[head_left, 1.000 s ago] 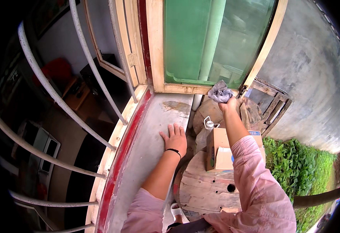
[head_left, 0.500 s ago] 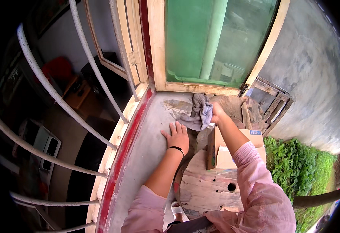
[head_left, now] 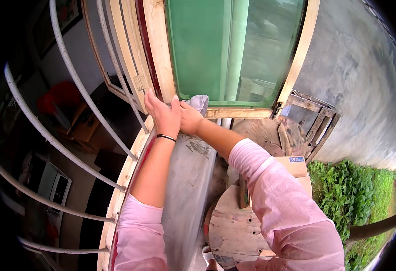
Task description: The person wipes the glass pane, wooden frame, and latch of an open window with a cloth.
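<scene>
A grey-purple cloth (head_left: pixel 200 103) is bunched against the lower left corner of the open window sash (head_left: pixel 238 113), which has a cream wooden frame and greenish glass. My right hand (head_left: pixel 190 119) is closed around the cloth, and part of the cloth is hidden behind it. Just beside it, my left hand (head_left: pixel 164 118) stands upright at the window frame, its fingers stretched out and its thumb raised. The two hands touch or overlap at the thumb; I cannot tell which. A dark band with a light bead circles my left wrist.
Curved metal bars (head_left: pixel 78 90) guard the opening on the left. Under my arms runs a grey concrete sill (head_left: pixel 184 180). To the right are a round wooden spool top (head_left: pixel 232 226), a cardboard box (head_left: pixel 293 167), a wooden crate (head_left: pixel 320 122), green plants (head_left: pixel 342 194) and a grey wall (head_left: pixel 351 90).
My right hand has carried the cloth left and up from the sill's outer edge to the sash corner. My left hand has lifted off the sill and moved up and left to the frame.
</scene>
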### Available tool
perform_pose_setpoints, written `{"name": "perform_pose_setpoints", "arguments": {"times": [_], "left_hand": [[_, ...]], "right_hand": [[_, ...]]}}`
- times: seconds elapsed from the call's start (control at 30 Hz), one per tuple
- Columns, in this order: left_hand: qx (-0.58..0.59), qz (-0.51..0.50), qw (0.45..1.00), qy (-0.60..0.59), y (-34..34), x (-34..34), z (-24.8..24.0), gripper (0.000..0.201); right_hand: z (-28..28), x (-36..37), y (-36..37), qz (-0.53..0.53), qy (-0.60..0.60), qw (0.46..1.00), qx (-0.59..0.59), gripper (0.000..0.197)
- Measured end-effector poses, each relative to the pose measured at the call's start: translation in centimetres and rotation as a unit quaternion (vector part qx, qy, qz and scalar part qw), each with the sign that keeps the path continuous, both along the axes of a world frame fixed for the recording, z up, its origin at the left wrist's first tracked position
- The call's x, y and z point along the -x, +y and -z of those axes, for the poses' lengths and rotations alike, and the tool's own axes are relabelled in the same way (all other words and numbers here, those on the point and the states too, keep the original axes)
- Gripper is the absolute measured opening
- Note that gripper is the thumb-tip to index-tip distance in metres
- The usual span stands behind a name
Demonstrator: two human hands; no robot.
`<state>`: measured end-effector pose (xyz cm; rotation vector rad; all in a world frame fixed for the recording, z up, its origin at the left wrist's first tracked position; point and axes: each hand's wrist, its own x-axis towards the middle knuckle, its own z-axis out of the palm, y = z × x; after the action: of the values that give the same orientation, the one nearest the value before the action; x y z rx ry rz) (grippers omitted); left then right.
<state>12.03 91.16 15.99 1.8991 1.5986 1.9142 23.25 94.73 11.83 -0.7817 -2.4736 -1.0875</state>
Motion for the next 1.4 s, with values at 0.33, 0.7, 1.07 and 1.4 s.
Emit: {"name": "perform_pose_setpoints", "arguments": {"times": [0.33, 0.7, 1.07, 1.4], "left_hand": [[0.086, -0.067, 0.992, 0.065, 6.7, -1.1, -0.8, 0.087], [0.052, -0.076, 0.986, 0.139, 7.2, -0.1, -0.2, 0.088], [0.015, -0.095, 0.981, 0.171, 7.3, 0.3, 0.2, 0.087], [-0.001, -0.109, 0.976, 0.189, 8.5, 0.8, 1.0, 0.088]], "right_hand": [[-0.2, -11.7, -3.0, -0.034, -0.064, 0.997, 0.006, 0.026], [3.2, 0.0, 2.1, -0.113, 0.109, 0.986, -0.056, 0.015], [0.4, -18.7, -3.6, 0.006, -0.064, 0.998, 0.023, 0.022], [1.9, -4.5, 2.4, -0.154, 0.067, 0.986, -0.011, 0.014]]}}
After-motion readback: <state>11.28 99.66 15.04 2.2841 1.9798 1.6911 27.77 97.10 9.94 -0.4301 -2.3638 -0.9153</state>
